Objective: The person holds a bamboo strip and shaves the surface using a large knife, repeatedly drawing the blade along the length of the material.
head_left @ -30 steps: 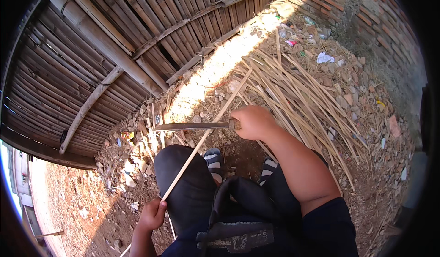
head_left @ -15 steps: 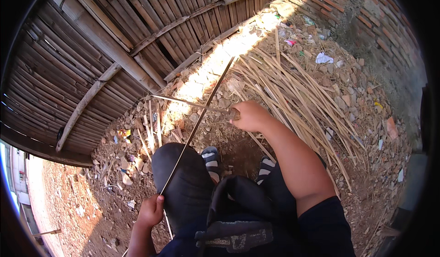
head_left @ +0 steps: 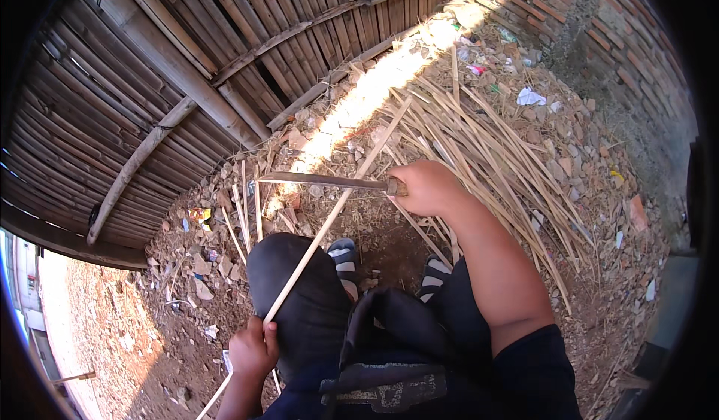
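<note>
My right hand (head_left: 425, 186) grips the handle of a long flat knife (head_left: 322, 181), its blade lying level and pointing left across a thin bamboo strip (head_left: 337, 207). The strip runs diagonally from my left hand (head_left: 253, 348), low by my left knee (head_left: 288, 270), up and away toward the sunlit ground. My left hand is closed around the strip's near end. The blade touches the strip about midway along it. My sandalled feet (head_left: 344, 257) rest on the dirt below the knife.
A pile of split bamboo strips (head_left: 487, 150) lies on the ground to the right. A slatted bamboo fence (head_left: 150, 83) stands at the left and back, a brick wall (head_left: 599, 31) at the right. Rubble and litter cover the dirt.
Half a second ago the strip was tilted up and the knife was off it; now the blade lies across the strip again, as it did one second ago.
</note>
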Demonstrator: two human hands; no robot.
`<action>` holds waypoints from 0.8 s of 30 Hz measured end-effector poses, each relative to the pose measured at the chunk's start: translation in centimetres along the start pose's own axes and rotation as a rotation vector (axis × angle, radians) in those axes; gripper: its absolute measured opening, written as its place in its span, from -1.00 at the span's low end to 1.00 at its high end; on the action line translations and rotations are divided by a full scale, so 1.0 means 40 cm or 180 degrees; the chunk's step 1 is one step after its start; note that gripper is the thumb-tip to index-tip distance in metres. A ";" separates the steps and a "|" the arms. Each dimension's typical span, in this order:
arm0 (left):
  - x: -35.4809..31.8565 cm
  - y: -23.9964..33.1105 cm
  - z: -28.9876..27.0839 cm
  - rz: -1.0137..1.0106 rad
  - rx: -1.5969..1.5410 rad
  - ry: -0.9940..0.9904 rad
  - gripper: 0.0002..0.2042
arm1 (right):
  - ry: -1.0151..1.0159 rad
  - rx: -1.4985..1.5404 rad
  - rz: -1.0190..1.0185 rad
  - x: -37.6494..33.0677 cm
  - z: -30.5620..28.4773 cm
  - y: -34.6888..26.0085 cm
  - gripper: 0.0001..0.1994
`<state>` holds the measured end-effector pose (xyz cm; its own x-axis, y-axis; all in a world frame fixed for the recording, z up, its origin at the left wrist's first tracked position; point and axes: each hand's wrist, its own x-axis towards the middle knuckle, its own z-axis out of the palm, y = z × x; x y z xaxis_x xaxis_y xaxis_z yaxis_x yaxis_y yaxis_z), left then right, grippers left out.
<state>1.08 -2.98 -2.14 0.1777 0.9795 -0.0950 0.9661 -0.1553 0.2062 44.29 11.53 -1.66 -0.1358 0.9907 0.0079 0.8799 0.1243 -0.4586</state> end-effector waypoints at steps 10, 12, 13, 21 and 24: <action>0.025 -0.024 0.009 0.0166 -0.0769 0.0022 -0.65 | -0.0419 0.0137 0.0048 -0.018 0.022 -0.055 -0.71; 0.019 -0.019 0.003 0.0119 -0.0789 0.0015 -0.66 | -0.0181 -0.0002 -0.0014 -0.022 0.025 -0.088 -0.70; 0.015 -0.019 0.003 0.0086 -0.0814 0.0009 -0.66 | -0.0265 -0.0116 -0.0081 -0.029 0.014 -0.106 -0.69; 0.025 -0.045 0.024 0.0331 -0.0516 0.0166 -0.70 | -0.0084 0.0313 0.0735 0.015 0.044 -0.001 -0.72; 0.016 -0.035 0.009 0.0217 -0.0619 0.0062 -0.68 | 0.0030 0.0057 0.0220 -0.014 0.049 -0.065 -0.70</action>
<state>-0.10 -2.17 -2.83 0.2361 0.9701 -0.0560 0.8972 -0.1955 0.3959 41.20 10.55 -2.23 -0.0707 0.9974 -0.0160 0.8787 0.0547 -0.4742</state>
